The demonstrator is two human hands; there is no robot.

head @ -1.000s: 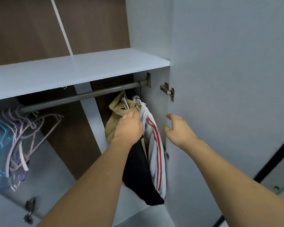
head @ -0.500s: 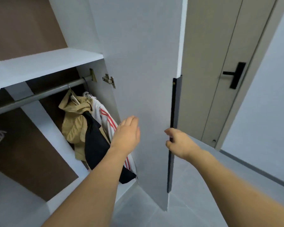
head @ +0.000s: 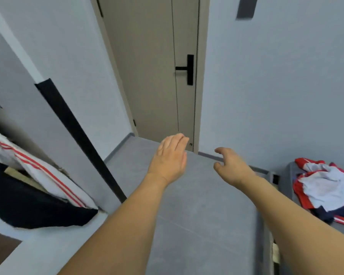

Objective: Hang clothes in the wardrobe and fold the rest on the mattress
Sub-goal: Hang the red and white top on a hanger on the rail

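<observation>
Both my hands hang in the air over the grey floor, holding nothing. My left hand [head: 170, 157] has its fingers straight and together. My right hand [head: 229, 165] has loosely curled fingers. At the far left the hung clothes show in the wardrobe: a white garment with red stripes [head: 38, 167] and a black garment [head: 28, 209] in front of it. A pile of red, white and navy clothes [head: 326, 187] lies on the grey mattress [head: 342, 227] at the right edge.
The open wardrobe door [head: 58, 80] with its black edge strip [head: 81, 139] stands at the left. A beige room door [head: 157, 66] with a black handle [head: 187, 69] is straight ahead. Grey floor [head: 197, 215] lies between wardrobe and mattress.
My view has swung right, away from the wardrobe toward the room door and mattress. My left hand let go of the hung clothes and both hands now hover over the floor.
</observation>
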